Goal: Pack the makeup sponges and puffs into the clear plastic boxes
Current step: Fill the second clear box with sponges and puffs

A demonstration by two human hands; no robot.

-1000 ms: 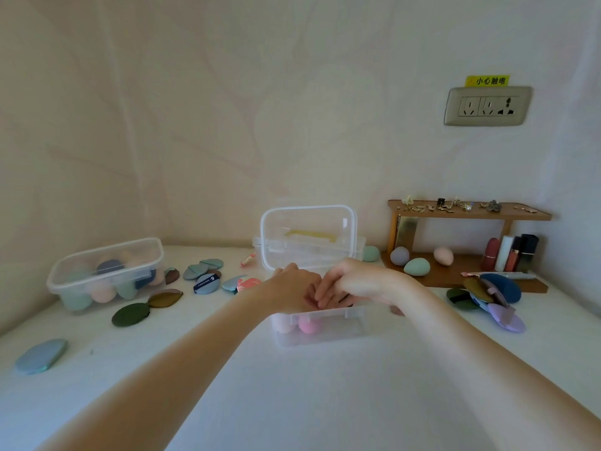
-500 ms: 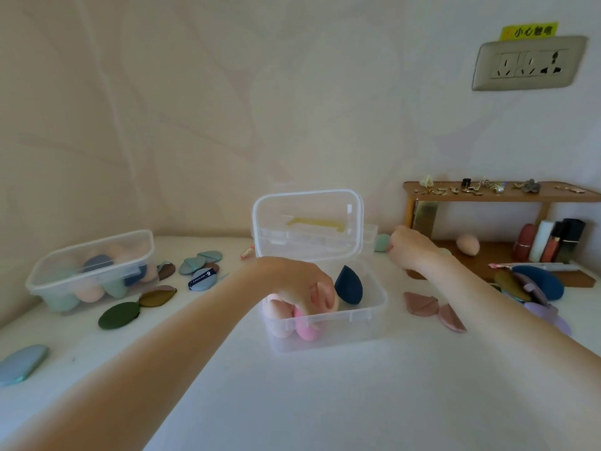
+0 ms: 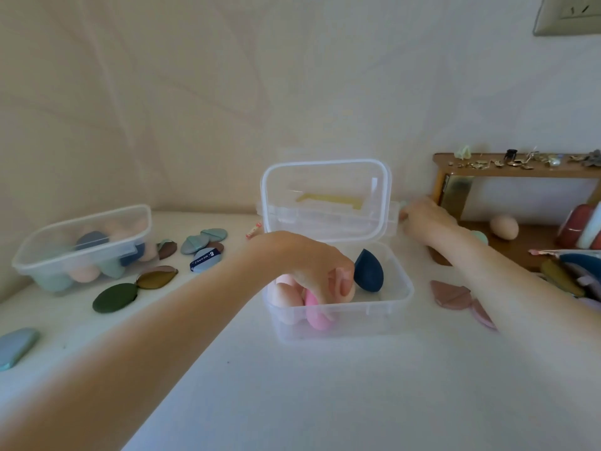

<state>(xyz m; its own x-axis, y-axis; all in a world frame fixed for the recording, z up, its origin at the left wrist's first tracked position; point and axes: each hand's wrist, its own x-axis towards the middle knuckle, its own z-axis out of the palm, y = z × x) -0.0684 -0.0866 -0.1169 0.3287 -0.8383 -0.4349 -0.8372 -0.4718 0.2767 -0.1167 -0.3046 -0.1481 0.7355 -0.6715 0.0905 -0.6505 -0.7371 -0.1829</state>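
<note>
Far left on the white tabletop (image 3: 292, 385): lay a blue-grey puff (image 3: 14, 348) at the edge. Behind it stood a clear box (image 3: 81, 252), lid off, filled with pastel sponges. Just beside that box were scattered flat puffs: a dark green one (image 3: 114, 297), an olive one (image 3: 156, 278), blue ones farther back (image 3: 203, 237).

At centre stood the second clear box (image 3: 338, 304), lid (image 3: 325, 198) hinged upright behind. Inside, at its left end, lay a pale peach sponge (image 3: 286, 296) and a pink sponge (image 3: 317, 312); at the right stood a navy teardrop sponge (image 3: 368, 271). Reached into it the left hand (image 3: 312, 262), fingers curled down round a pale sponge.

Farther right, stretched toward the wooden shelf (image 3: 517, 172) the right hand (image 3: 422, 218), fingertips at a pale green sponge (image 3: 403, 206); grip impossible to judge through blur. Between box and forearm lay mauve puffs (image 3: 450, 296).
</note>
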